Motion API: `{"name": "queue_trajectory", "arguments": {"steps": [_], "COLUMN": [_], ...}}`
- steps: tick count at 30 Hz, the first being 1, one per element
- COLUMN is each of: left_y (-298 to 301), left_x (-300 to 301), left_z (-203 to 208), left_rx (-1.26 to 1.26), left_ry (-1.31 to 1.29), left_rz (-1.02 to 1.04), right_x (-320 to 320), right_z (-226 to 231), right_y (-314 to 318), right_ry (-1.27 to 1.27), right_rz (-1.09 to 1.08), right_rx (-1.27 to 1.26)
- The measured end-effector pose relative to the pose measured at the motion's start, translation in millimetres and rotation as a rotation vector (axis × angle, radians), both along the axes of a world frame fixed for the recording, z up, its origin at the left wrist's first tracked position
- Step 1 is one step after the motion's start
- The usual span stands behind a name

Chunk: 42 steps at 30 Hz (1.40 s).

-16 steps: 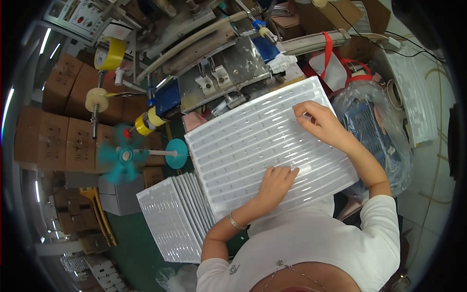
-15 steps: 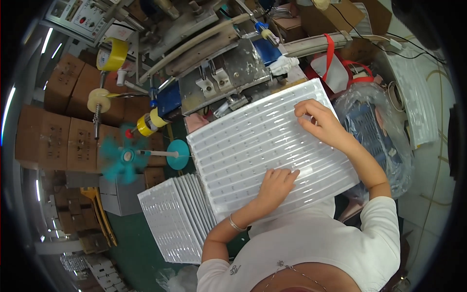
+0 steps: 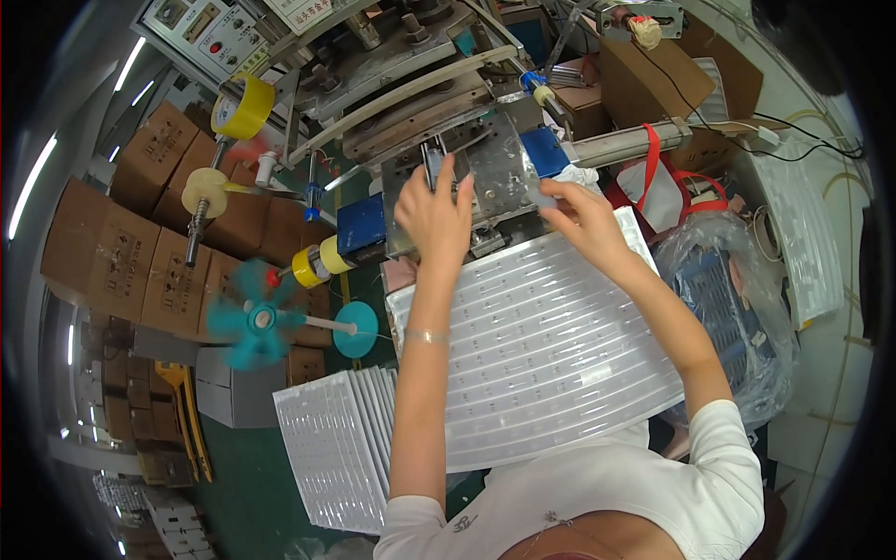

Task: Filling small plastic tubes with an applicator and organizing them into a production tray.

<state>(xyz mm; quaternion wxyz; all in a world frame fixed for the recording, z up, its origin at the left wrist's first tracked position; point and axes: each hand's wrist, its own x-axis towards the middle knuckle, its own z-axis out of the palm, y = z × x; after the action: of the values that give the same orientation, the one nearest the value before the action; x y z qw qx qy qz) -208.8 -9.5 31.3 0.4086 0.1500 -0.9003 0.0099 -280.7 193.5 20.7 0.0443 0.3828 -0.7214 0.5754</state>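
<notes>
My left hand [image 3: 435, 217] reaches over the metal plate [image 3: 509, 154] of a press-like machine, fingers bent at the small metal fixture [image 3: 432, 161]. Whatever those fingers grip is hidden behind them. At the plate's right edge, my right hand [image 3: 590, 224] pinches a small translucent piece [image 3: 540, 195] between thumb and fingers. Under both forearms, a large white ribbed panel [image 3: 551, 345], with rows of small marks or parts, rests across my lap and up to the machine's front edge.
Left of my lap leans a stack of similar white panels [image 3: 327, 448]. Beyond it stand a spinning teal fan [image 3: 263, 319] and cardboard boxes [image 3: 112, 247]. Yellow tape rolls [image 3: 245, 105] hang on the machine's left side. A plastic-wrapped blue crate [image 3: 714, 299] sits at right.
Both hands have left the panel: the left has gone forward onto the machine plate, the right to the plate's right edge with a small translucent piece. The view has shifted slightly.
</notes>
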Motion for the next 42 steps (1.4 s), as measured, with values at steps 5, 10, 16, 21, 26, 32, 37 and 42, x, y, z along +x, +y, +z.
{"name": "queue_trajectory", "arguments": {"steps": [5,10,16,21,26,32,37,42], "left_y": [-4.3,31.2,60.0,70.0,78.2,91.9,98.3,51.9], "left_x": [-12.0,59.4,124.5,150.2,162.7,160.7,168.7,209.8], "left_z": [7.4,0.0,-16.5,-25.0,-32.1,-31.3,-31.2,-51.5], "left_rx": [0.075,0.479,0.81,0.789,1.153,1.345,1.319,1.271], "left_ry": [-0.055,0.117,0.027,-0.046,0.023,-0.048,-0.063,0.107], "left_rz": [-0.143,-0.244,-0.273,-0.326,-0.492,-0.588,-0.579,-0.327], "right_x": [-10.5,-29.2,-36.1,-12.3,38.8,85.6,85.5,56.4], "right_z": [16.7,17.8,5.2,1.4,-19.9,-57.5,-56.4,-42.4], "right_y": [-58.8,-109.1,-110.9,-32.3,86.3,148.5,148.8,149.3], "right_ry": [0.435,0.645,0.706,0.392,0.307,0.535,0.498,0.111], "right_rz": [-0.154,-0.225,-0.313,-0.106,0.474,0.604,0.591,0.549], "right_rx": [-0.111,0.139,0.014,0.085,0.591,0.931,0.935,0.605]}}
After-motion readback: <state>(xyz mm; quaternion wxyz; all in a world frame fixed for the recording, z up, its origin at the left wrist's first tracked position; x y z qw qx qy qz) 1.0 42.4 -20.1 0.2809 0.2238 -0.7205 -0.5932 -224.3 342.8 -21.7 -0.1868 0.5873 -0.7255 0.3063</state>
